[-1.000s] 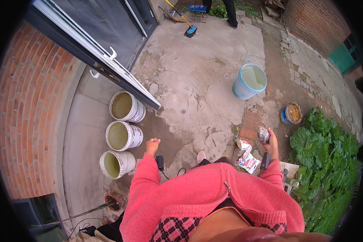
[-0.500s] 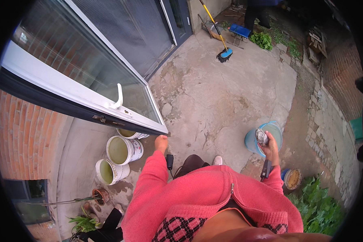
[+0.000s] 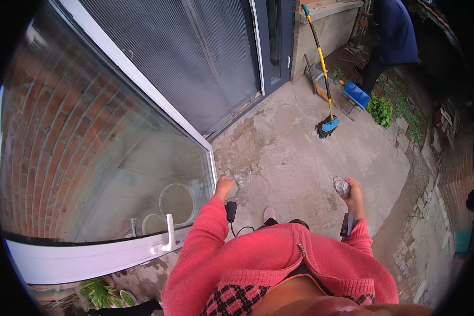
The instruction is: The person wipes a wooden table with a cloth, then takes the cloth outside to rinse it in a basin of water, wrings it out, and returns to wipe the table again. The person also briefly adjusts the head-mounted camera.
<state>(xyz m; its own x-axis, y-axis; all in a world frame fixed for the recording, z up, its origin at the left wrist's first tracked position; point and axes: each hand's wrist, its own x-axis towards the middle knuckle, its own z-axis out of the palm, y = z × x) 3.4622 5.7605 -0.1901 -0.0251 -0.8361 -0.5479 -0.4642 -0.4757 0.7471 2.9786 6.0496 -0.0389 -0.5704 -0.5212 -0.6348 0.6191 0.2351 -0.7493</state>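
Concrete (image 3: 295,152) cracked; glass door (image 3: 116,158) open; grey wad (image 3: 341,187) in right hand (image 3: 355,195).

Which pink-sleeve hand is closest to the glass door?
The left hand, beside the edge of the glass door. The right hand is farther off, holding a crumpled grey lump.

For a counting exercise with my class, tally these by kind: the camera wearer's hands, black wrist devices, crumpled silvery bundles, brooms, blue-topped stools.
Wearer's hands, left hand and right hand: 2
Black wrist devices: 2
Crumpled silvery bundle: 1
Broom: 1
Blue-topped stool: 1
Total: 7
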